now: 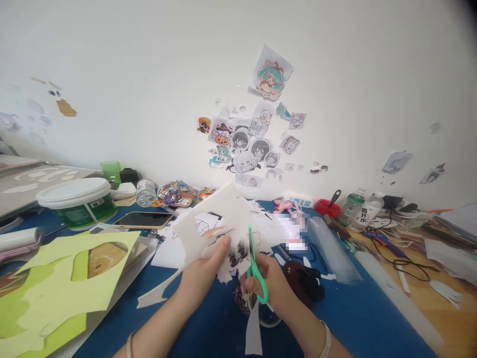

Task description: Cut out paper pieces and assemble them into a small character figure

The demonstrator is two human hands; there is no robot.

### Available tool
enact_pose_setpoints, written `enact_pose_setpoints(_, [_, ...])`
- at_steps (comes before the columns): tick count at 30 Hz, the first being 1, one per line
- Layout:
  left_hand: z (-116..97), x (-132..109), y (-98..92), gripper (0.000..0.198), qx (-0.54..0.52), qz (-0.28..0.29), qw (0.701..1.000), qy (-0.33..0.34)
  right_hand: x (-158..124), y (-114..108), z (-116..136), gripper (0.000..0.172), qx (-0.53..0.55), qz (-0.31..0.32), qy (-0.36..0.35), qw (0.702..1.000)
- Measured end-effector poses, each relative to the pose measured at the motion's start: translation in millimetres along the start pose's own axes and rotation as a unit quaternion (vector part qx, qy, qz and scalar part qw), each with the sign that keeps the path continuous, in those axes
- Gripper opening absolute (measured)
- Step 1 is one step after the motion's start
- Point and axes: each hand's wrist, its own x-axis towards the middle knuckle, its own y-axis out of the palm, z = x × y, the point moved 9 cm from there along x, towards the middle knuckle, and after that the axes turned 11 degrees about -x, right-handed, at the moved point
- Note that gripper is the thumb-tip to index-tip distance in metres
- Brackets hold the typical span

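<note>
My left hand [208, 271] is closed on a white foam sheet [199, 238], its thumb pressed on the front face. The sheet has an irregular cut outline, and a dark drawn face shows beside my thumb. In my right hand [266, 281] is a pair of green-handled scissors [257, 273], fingers in the loops and blades pointing up against the sheet's right part. A narrow white strip [254, 330] hangs below the scissors. Behind it, partly hidden, a round clear container [270, 318] stands on the blue table.
Yellow-green cut sheets [74, 278] lie at left, near a white-lidded tub [74, 191] and a phone [143, 220]. Dark brown pieces [303, 283] lie right of my right hand. Two bottles [367, 211], a red bowl [328, 209] and cables stand or lie at right. Paper cut-outs cover the wall.
</note>
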Motion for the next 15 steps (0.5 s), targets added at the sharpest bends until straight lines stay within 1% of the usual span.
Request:
enact_pose_setpoints(2, [2, 0, -1.8, 0.026, 0.027, -0.014, 1.000, -0.005, 1, 0, 3, 0.053, -0.001, 0.011, 0.001, 1.000])
enact_pose_setpoints(6, [15, 2, -8.8, 0.030, 0.079, -0.036, 0.994, -0.069, 1, -5, 5, 0.052, -0.010, -0.003, 0.006, 1.000])
enact_pose_setpoints(8, [20, 4, -11.1, 0.031, 0.095, -0.033, 0.991, -0.088, 0, -6, 3, 0.050, -0.007, -0.015, 0.012, 1.000])
enact_pose_setpoints(10, [23, 5, -9.9, 0.033, 0.101, -0.017, 0.989, -0.103, -1, -7, 1, 0.046, -0.002, -0.021, 0.014, 1.000])
enact_pose_setpoints(12, [22, 4, -7.1, 0.035, 0.099, -0.005, 0.990, -0.105, -1, -6, 0, 0.044, 0.004, -0.017, 0.014, 1.000])
enact_pose_setpoints(15, [12, 0, -3.4, 0.036, 0.083, -0.013, 0.993, -0.079, 0, -5, 5, 0.047, -0.002, -0.010, 0.001, 1.000])
